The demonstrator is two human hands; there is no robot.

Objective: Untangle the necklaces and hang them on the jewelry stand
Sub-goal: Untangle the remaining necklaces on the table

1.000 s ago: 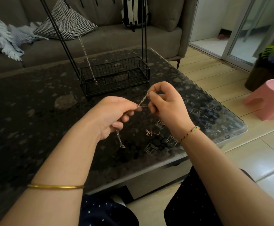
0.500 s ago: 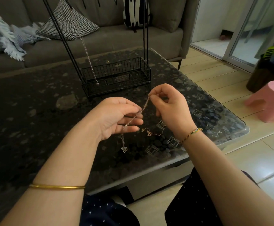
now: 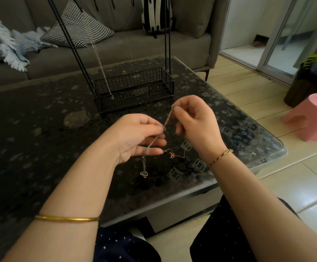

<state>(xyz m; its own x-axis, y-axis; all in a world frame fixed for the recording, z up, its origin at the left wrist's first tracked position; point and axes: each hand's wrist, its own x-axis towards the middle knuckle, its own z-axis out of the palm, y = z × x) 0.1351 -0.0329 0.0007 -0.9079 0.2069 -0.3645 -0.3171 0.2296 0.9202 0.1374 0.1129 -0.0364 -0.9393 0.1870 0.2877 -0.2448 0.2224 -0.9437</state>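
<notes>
A thin silver necklace [image 3: 168, 119] is stretched between my hands over the dark table [image 3: 40, 148]. My right hand [image 3: 195, 123] pinches its upper end; my left hand [image 3: 135, 137] pinches it lower down. Its silver pendant [image 3: 144, 174] dangles below my left hand. A gold necklace with a small pendant [image 3: 172, 155] lies on the table beneath my hands. The black wire jewelry stand [image 3: 135, 89] is just beyond, with one silver chain [image 3: 99, 59] hanging from it into its basket.
A grey sofa [image 3: 135, 44] with a checked cushion [image 3: 78, 25] and a blue blanket [image 3: 8, 44] runs behind the table. A pink stool [image 3: 312, 116] stands on the floor to the right. The table's front edge is near my knees.
My hands have drawn apart, the right rising and the left lowering, so more silver chain shows between them. The silver pendant now hangs lower.
</notes>
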